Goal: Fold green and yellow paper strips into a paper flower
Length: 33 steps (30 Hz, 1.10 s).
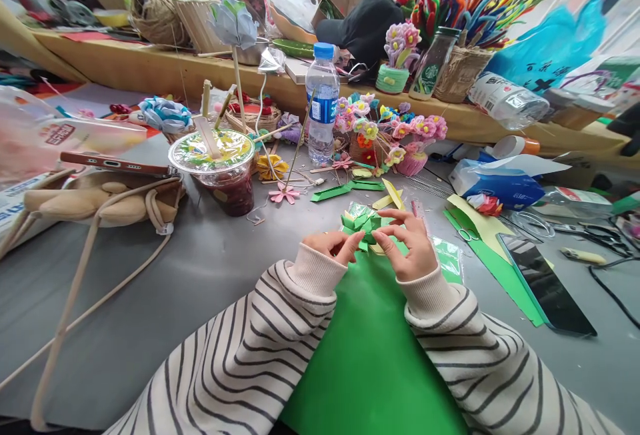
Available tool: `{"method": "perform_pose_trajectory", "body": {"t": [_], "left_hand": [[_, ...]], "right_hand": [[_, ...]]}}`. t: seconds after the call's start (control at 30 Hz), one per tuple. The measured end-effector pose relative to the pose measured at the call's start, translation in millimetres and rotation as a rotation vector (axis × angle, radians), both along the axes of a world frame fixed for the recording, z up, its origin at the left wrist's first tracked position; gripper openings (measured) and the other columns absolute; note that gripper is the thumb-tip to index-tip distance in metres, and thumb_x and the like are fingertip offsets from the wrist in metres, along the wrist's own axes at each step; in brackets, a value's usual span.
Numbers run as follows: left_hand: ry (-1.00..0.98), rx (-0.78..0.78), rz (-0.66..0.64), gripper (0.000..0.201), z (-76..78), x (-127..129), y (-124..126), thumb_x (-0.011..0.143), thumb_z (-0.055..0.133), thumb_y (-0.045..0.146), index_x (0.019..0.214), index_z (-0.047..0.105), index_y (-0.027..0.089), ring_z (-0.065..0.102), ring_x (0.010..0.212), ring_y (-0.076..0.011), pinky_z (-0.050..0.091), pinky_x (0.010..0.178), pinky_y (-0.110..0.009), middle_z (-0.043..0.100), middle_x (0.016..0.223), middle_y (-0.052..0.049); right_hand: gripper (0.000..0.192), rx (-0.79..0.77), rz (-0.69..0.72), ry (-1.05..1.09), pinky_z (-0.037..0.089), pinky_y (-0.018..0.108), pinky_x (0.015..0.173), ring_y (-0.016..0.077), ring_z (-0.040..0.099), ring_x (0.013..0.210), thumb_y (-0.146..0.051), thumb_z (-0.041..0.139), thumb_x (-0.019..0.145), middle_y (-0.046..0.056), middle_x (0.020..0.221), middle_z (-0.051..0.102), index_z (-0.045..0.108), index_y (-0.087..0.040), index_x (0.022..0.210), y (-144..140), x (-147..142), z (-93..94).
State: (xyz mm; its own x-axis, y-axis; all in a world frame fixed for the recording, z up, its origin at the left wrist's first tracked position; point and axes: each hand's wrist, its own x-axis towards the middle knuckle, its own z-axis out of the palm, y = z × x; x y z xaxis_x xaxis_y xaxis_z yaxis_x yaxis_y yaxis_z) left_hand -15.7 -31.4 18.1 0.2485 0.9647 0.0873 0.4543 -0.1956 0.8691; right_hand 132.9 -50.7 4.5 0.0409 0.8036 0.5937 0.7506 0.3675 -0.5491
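Observation:
Both my hands meet around a folded green paper piece with several pointed petals or leaves. My left hand pinches its lower left side between thumb and finger. On the right, my right hand grips the same piece with thumb and forefinger, its other fingers raised. A large green paper sheet lies beneath my wrists and runs toward me. Folded green strips and yellow paper strips lie just beyond. A clear plastic packet is partly under my right hand.
To the left stand a lidded drink cup and a beige bag with a phone on top. A water bottle is behind my hands. Another phone and black scissors lie right. A cluttered shelf spans the back.

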Motion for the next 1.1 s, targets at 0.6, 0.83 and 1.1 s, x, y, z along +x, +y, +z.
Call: {"method": "perform_pose_trajectory", "body": {"t": [0.6, 0.83, 1.1], "left_hand": [[-0.853, -1.015, -0.147, 0.021, -3.9, 2.2, 10.0, 0.052, 0.07, 0.021, 0.067, 0.057, 0.013, 0.059, 0.049, -0.0101, 0.047, 0.051, -0.018, 0.062, 0.053, -0.002], [-0.816, -0.915, -0.173, 0.03, -4.5, 5.7, 8.6, 0.045, 0.072, 0.026, 0.063, 0.053, 0.013, 0.057, 0.045, -0.0084, 0.045, 0.047, -0.017, 0.06, 0.049, 0.0], [-0.865, -0.692, -0.095, 0.039, -7.4, 11.7, 3.2, 0.041, 0.072, 0.033, 0.064, 0.048, 0.013, 0.059, 0.048, -0.0107, 0.046, 0.05, -0.021, 0.06, 0.05, 0.002]], "right_hand": [[0.01, 0.117, 0.051, -0.024, 0.038, 0.037, 0.076, 0.0198, 0.041, 0.09, -0.031, 0.055, 0.068, 0.003, 0.109, 0.045, 0.058, -0.022, 0.067, -6.5, -1.5, 11.9], [0.011, 0.15, 0.055, -0.05, 0.039, 0.035, 0.073, 0.0201, 0.041, 0.091, -0.028, 0.054, 0.069, 0.003, 0.109, 0.046, 0.057, -0.022, 0.061, -5.6, 1.5, 14.6], [0.015, 0.33, -0.058, -0.345, 0.041, 0.036, 0.075, 0.0218, 0.041, 0.094, -0.027, 0.058, 0.066, 0.002, 0.107, 0.048, 0.058, -0.026, 0.081, -8.2, 1.3, 12.6]]}}
